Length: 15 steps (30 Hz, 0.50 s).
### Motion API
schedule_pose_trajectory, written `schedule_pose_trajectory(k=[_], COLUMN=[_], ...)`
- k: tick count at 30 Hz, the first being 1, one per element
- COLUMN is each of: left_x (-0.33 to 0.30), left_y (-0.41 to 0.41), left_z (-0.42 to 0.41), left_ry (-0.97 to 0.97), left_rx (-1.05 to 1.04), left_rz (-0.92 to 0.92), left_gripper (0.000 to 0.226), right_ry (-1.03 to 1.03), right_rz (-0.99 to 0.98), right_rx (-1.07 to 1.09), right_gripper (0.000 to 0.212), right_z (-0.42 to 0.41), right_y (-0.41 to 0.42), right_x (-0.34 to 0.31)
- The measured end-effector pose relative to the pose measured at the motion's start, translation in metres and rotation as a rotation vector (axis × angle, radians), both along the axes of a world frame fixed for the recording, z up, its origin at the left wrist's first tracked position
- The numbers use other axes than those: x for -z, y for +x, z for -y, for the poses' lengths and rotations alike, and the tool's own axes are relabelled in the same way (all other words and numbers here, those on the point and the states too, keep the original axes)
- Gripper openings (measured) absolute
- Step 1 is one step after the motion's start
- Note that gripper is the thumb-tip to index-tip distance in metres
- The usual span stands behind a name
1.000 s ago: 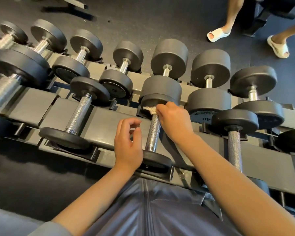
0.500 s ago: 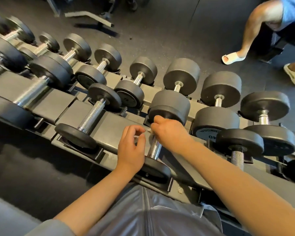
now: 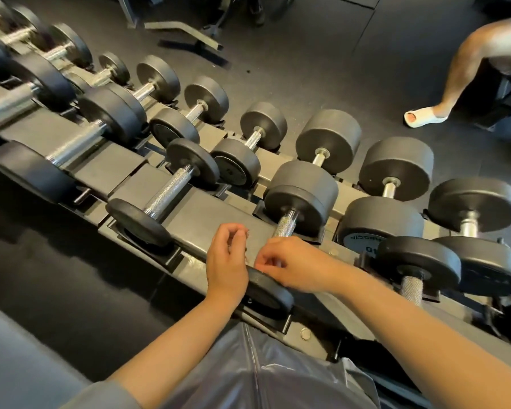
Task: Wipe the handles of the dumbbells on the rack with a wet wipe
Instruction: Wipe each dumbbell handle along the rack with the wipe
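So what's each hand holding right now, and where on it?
Right hand curls over the near end of the dumbbell handle; any wipe is hidden. Left hand holds nothing visible.

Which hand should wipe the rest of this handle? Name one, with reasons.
The right hand. It sits curled over the lower end of the knurled handle, apparently gripping there. The left hand hovers beside it over the rack, fingers loosely curled, holding nothing visible.

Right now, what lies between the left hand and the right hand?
In the head view, only a narrow strip of the bare grey rack shows between the left hand and right hand; no wipe is visible there.
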<state>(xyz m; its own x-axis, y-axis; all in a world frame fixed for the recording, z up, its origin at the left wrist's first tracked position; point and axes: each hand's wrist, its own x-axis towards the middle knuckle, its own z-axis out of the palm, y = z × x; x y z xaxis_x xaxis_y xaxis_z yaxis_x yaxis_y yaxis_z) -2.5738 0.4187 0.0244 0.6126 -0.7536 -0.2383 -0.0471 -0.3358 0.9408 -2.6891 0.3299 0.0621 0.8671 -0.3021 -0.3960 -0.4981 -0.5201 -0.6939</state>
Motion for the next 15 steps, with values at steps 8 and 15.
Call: schedule_pose_trajectory(k=[8, 15], left_x=[0.003, 0.003], left_y=[-0.004, -0.006], left_z=[0.000, 0.001], left_ry=[0.012, -0.026], left_rx=[-0.066, -0.061], left_rz=[0.020, 0.049], left_gripper=[0.027, 0.030], right_ry=[-0.536, -0.424], right_rz=[-0.162, -0.179], right_rx=[-0.047, 0.101], right_gripper=[0.031, 0.016], right_z=[0.029, 0.038], right_y=[0.008, 0.011], right_x=[0.005, 0.014])
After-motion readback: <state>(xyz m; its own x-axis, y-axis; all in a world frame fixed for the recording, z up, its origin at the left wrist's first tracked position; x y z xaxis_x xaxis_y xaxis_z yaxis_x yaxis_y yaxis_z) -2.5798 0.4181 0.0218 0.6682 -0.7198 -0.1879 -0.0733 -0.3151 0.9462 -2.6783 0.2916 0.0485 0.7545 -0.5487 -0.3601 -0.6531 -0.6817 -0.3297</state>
